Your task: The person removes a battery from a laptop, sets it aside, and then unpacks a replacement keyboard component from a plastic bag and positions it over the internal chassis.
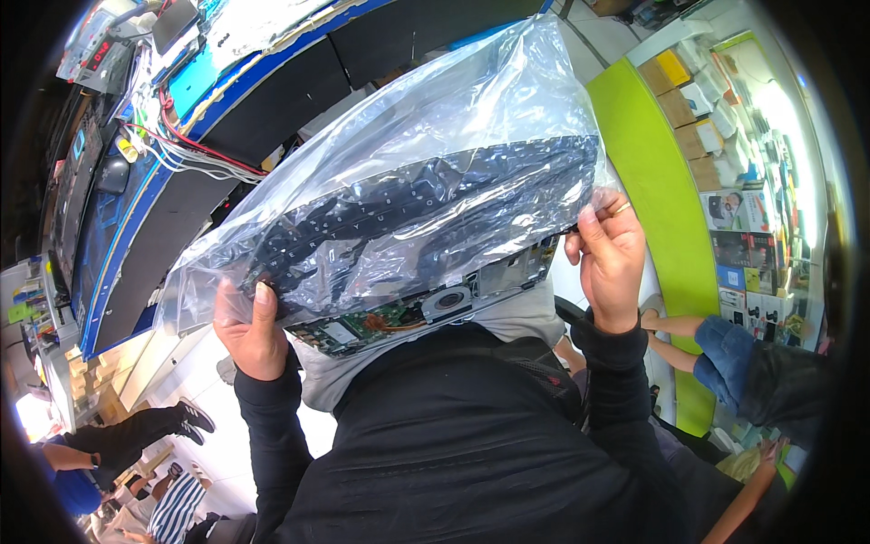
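A clear plastic bag (489,91) holds a black keyboard (417,186), stretched across the middle of the head view and tilted. My left hand (254,331) grips the bag's lower left corner, thumb up at the keyboard's edge. My right hand (607,258) pinches the bag at its right end, with thumb and fingers closed on it. Just below the bag, over my lap, lies an opened laptop chassis (453,304) showing a green circuit board (340,331) and a fan, partly hidden by the bag.
A blue-edged workbench (231,127) with cables, a mouse (113,174) and electronics runs along the upper left. A green-edged display counter (652,163) with boxed goods stands at right. Other people (757,376) are at lower right and lower left (86,471).
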Action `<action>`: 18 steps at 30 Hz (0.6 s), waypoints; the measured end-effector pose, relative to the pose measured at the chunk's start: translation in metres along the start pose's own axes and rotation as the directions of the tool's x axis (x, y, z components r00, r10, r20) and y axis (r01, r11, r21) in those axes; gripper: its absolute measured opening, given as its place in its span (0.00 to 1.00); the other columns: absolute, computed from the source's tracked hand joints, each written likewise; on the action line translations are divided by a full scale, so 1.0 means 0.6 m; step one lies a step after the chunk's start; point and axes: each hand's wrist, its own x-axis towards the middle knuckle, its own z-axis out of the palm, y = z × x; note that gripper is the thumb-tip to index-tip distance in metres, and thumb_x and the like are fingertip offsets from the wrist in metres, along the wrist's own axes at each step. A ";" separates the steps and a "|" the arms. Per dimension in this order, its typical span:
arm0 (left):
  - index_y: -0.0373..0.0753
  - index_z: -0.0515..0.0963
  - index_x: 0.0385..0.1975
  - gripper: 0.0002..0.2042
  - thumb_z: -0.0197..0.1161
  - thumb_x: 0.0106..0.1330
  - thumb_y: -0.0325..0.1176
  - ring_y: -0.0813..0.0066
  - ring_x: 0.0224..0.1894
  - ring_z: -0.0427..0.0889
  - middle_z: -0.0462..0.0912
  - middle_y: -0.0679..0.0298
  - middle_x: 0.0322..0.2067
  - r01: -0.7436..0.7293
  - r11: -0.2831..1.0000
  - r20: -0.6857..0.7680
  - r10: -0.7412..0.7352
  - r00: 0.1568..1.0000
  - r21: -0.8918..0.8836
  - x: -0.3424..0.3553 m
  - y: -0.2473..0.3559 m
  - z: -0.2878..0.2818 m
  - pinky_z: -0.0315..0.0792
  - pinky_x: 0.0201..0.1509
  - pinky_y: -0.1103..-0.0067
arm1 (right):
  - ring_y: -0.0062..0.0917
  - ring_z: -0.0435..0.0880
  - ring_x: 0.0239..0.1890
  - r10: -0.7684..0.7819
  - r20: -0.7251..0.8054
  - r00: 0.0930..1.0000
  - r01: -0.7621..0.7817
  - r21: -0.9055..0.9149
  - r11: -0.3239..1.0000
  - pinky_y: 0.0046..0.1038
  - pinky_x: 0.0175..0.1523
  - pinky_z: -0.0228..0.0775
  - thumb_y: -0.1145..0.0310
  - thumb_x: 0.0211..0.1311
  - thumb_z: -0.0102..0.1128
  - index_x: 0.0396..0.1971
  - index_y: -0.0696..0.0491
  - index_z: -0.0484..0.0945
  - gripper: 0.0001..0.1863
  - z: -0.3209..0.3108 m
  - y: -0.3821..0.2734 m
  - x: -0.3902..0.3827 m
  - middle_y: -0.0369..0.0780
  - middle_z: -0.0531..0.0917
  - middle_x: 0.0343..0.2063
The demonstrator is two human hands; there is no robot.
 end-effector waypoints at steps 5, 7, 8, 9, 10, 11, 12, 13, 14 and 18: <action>0.30 0.74 0.57 0.17 0.65 0.70 0.26 0.75 0.49 0.81 0.83 0.59 0.49 0.008 0.999 0.000 -0.008 1.000 -0.047 0.001 -0.002 0.002 0.70 0.59 0.78 | 0.16 0.81 0.37 -0.067 -0.012 0.998 0.065 -0.090 0.994 0.20 0.42 0.74 0.75 0.73 0.58 0.48 0.58 0.73 0.08 0.003 -0.004 -0.006 0.36 0.82 0.38; 0.28 0.70 0.60 0.18 0.59 0.73 0.25 0.69 0.54 0.81 0.82 0.54 0.53 -0.010 0.996 0.024 0.012 1.000 -0.085 0.005 -0.012 -0.007 0.71 0.62 0.73 | 0.16 0.81 0.38 -0.123 0.021 0.992 0.125 -0.175 0.977 0.21 0.45 0.74 0.75 0.72 0.58 0.48 0.58 0.74 0.08 0.005 -0.010 -0.013 0.36 0.82 0.39; 0.28 0.70 0.60 0.18 0.59 0.73 0.25 0.69 0.54 0.81 0.82 0.54 0.53 -0.008 0.996 0.026 0.010 1.000 -0.088 0.005 -0.012 -0.004 0.71 0.62 0.73 | 0.17 0.80 0.39 -0.176 0.059 0.983 0.185 -0.255 0.949 0.21 0.47 0.73 0.76 0.72 0.58 0.47 0.59 0.74 0.08 0.005 -0.012 -0.016 0.36 0.82 0.39; 0.28 0.70 0.60 0.18 0.59 0.73 0.26 0.68 0.54 0.81 0.82 0.54 0.53 0.002 0.996 0.011 -0.001 1.000 -0.094 0.007 -0.010 0.000 0.71 0.62 0.73 | 0.18 0.81 0.41 -0.152 0.052 0.987 0.160 -0.210 0.965 0.23 0.52 0.72 0.77 0.71 0.59 0.46 0.59 0.75 0.07 -0.003 -0.011 -0.016 0.36 0.82 0.40; 0.28 0.70 0.60 0.18 0.59 0.74 0.27 0.68 0.55 0.81 0.81 0.54 0.54 0.010 0.995 -0.003 -0.010 1.000 -0.100 0.008 -0.008 0.003 0.71 0.63 0.72 | 0.18 0.81 0.41 -0.154 0.050 0.987 0.161 -0.213 0.964 0.23 0.52 0.72 0.77 0.71 0.59 0.46 0.59 0.75 0.07 -0.004 -0.013 -0.016 0.36 0.82 0.40; 0.28 0.70 0.60 0.18 0.59 0.74 0.27 0.68 0.55 0.81 0.81 0.54 0.54 0.011 0.995 0.001 -0.011 1.000 -0.104 0.009 -0.007 0.007 0.71 0.63 0.72 | 0.17 0.79 0.39 -0.151 0.044 0.988 0.156 -0.166 0.974 0.22 0.49 0.71 0.77 0.71 0.59 0.45 0.59 0.76 0.06 -0.003 -0.016 -0.016 0.35 0.82 0.38; 0.29 0.71 0.59 0.17 0.60 0.74 0.27 0.70 0.53 0.81 0.82 0.55 0.53 0.011 0.993 -0.015 -0.013 1.000 -0.115 0.010 -0.006 0.010 0.71 0.62 0.74 | 0.16 0.78 0.38 -0.148 0.038 0.988 0.152 -0.119 0.981 0.21 0.47 0.71 0.77 0.71 0.58 0.45 0.59 0.77 0.06 -0.004 -0.019 -0.015 0.35 0.81 0.37; 0.29 0.72 0.59 0.17 0.60 0.74 0.27 0.71 0.52 0.81 0.82 0.57 0.52 0.011 0.992 -0.033 -0.016 0.999 -0.124 0.010 -0.005 0.011 0.70 0.61 0.75 | 0.16 0.78 0.38 -0.149 0.035 0.988 0.152 -0.122 0.981 0.21 0.47 0.71 0.77 0.71 0.58 0.45 0.59 0.77 0.06 -0.014 -0.020 -0.015 0.35 0.81 0.37; 0.29 0.72 0.59 0.17 0.60 0.74 0.27 0.71 0.52 0.81 0.82 0.57 0.52 0.014 0.992 -0.030 -0.018 0.999 -0.127 0.009 -0.007 0.010 0.70 0.61 0.75 | 0.15 0.75 0.32 -0.024 0.080 0.997 0.026 -0.033 0.999 0.20 0.40 0.67 0.78 0.71 0.58 0.44 0.58 0.77 0.05 -0.030 -0.021 -0.014 0.34 0.80 0.34; 0.29 0.72 0.59 0.16 0.60 0.75 0.27 0.72 0.52 0.81 0.82 0.57 0.51 0.033 0.990 -0.045 -0.040 0.998 -0.134 0.010 -0.006 0.008 0.71 0.60 0.75 | 0.11 0.63 0.18 0.277 0.271 0.922 -0.343 0.238 0.909 0.18 0.25 0.52 0.79 0.70 0.56 0.43 0.56 0.78 0.06 -0.048 -0.035 -0.016 0.33 0.76 0.26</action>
